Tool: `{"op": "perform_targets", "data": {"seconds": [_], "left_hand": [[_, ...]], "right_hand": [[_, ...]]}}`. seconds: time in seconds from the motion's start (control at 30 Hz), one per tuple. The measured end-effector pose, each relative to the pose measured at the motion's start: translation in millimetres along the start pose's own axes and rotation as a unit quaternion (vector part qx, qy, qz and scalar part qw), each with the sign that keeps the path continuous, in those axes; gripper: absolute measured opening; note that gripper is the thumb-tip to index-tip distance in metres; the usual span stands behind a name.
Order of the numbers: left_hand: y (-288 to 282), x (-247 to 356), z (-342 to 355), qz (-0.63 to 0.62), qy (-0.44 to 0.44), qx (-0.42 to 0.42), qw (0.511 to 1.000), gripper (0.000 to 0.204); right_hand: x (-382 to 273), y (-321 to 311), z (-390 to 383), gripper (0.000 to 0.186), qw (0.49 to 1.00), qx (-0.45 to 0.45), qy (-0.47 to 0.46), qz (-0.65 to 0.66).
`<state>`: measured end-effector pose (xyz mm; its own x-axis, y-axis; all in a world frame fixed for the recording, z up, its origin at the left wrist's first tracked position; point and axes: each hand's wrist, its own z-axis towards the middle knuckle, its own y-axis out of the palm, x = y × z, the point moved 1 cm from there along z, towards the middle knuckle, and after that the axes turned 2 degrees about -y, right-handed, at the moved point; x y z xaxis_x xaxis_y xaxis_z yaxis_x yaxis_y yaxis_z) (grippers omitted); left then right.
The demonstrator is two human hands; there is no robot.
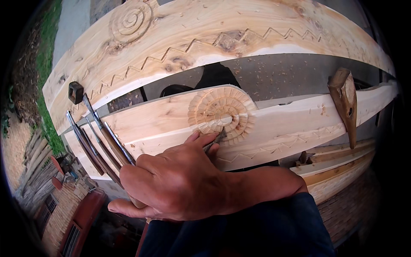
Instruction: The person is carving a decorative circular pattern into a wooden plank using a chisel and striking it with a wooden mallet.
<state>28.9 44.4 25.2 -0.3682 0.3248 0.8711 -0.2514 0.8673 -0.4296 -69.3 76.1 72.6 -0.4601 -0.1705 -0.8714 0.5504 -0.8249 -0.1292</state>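
My right hand (175, 180) is closed around a carving chisel, its wooden handle showing near the thumb. Fingertips that look like my left hand (205, 139) pinch the chisel's blade (221, 136) close to its tip; the rest of that hand and its arm are hidden behind the right. The tip meets a round rosette (233, 98) of concentric rings cut into segments, carved in a long pale board (156, 110). Left of my hands, several carving chisels (98, 147) with brown handles lie side by side on this board.
Beyond lies another long, curved board (184, 34) with a zigzag line and a carved spiral. A brown angled wooden piece (344, 103) rests across the near board's right end. A dark square metal head (75, 93) sits by the chisels. Shavings dot the grey ground (274, 77).
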Motion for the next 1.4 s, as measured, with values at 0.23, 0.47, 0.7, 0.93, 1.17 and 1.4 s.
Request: {"op": "perform_targets", "data": {"seconds": [0.23, 0.47, 0.7, 0.93, 1.17, 1.4], "left_hand": [[1.9, -1.2, 1.5, -0.002, -0.004, -0.002, 1.000, 0.032], [3.0, -1.2, 3.2, -0.004, -0.003, -0.007, 1.000, 0.030], [1.9, -2.5, 1.5, -0.003, -0.005, 0.002, 1.000, 0.029], [3.1, -2.6, 4.2, -0.001, -0.003, 0.001, 1.000, 0.027], [4.0, -7.1, 10.6, -0.001, -0.003, 0.005, 1.000, 0.025], [4.3, -6.5, 12.6, -0.001, -0.005, 0.010, 1.000, 0.024]], "right_hand": [[6.6, 5.4, 8.8, 0.046, 0.999, 0.016, 0.038, 0.005], [3.9, -3.5, 14.8, 0.046, 0.997, 0.033, 0.059, 0.025], [-3.8, -1.5, 4.9, 0.047, 1.000, 0.016, 0.012, -0.015], [-4.5, -1.8, 4.8, 0.046, 1.000, 0.023, 0.013, -0.009], [-2.8, -0.8, 4.0, 0.045, 1.000, 0.023, 0.015, -0.007], [-10.2, 3.6, -18.6, 0.031, 0.983, -0.131, 0.109, 0.066]]}}
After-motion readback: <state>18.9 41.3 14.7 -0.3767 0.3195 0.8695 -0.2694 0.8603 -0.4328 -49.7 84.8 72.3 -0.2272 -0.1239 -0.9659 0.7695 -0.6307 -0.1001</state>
